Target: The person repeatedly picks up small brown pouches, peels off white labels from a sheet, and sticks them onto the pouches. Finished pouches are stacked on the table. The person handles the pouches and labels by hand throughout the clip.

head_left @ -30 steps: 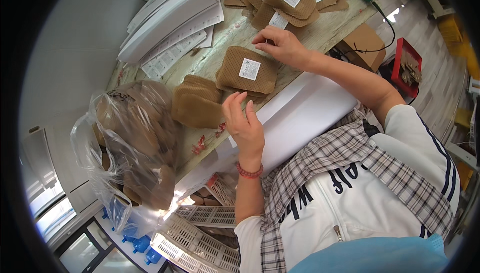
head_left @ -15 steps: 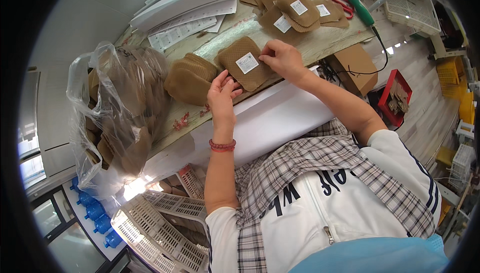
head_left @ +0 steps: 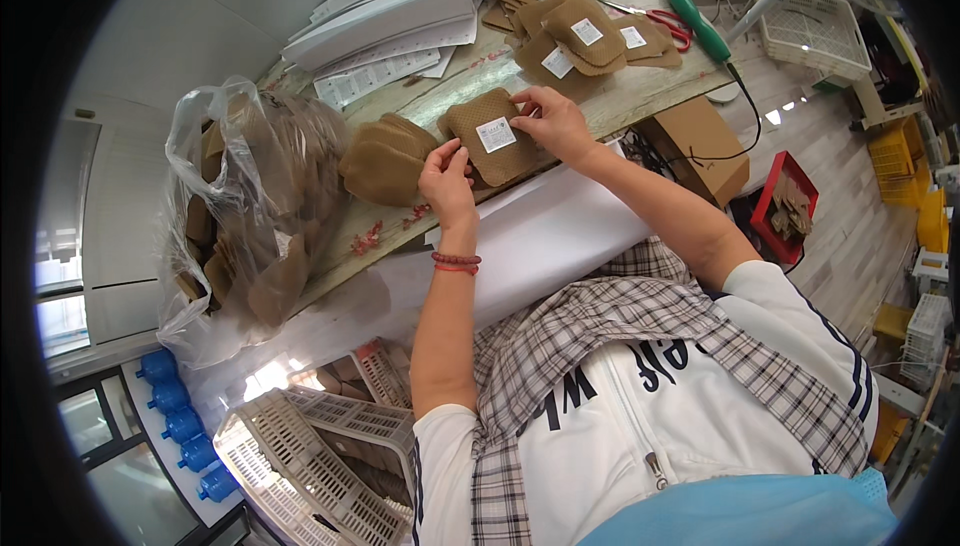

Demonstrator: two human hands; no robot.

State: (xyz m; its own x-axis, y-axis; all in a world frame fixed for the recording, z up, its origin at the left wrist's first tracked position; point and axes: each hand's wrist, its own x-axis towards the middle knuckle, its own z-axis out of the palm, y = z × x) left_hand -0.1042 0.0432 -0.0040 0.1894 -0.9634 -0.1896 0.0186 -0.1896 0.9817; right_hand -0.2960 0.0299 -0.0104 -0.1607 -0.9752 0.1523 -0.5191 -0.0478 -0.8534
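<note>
A brown rounded-square pad [head_left: 515,161] with a dimpled texture lies at the table's front edge, a white printed label [head_left: 496,135] on its face. My left hand [head_left: 447,186] is closed at the pad's left edge, thumb and fingertips together there. At the upper right edge my right hand [head_left: 555,126] pinches the pad close to the label. Directly left of it sits a stack of similar brown pads [head_left: 385,161] with no label showing. Several labelled pads [head_left: 585,34] are piled farther back on the table.
A clear plastic bag [head_left: 250,206] full of brown pieces hangs at the table's left. White paper sheets [head_left: 400,21] lie at the back. Red-handled scissors [head_left: 672,28] and a green corded tool [head_left: 700,24] are at back right. Below stand a cardboard box [head_left: 700,146] and white crates [head_left: 310,466].
My left fingers have curled in at the pad's left edge. The right hand has shifted slightly left, near the label. The whole view has turned a little.
</note>
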